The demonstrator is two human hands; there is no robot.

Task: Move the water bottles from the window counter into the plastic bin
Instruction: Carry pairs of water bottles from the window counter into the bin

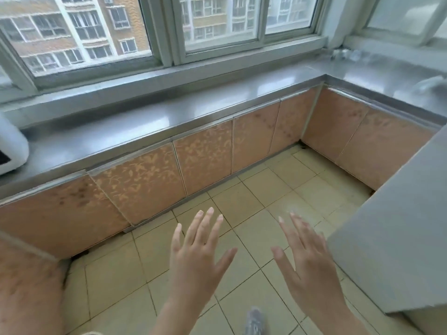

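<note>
Low in the view, both hands are raised over the tiled floor (154, 257), fingers spread, empty: left hand (197, 256), right hand (308, 259). Neither touches anything. Ahead, the steel tabletop (135, 131) runs under the window (150, 27) and turns the corner to the right. Blurry clear shapes in the far right corner, probably water bottles (344, 54); can't tell how many. White appliance (11, 147) at the left edge. Patterned cabinet doors (203, 163) below.
</note>
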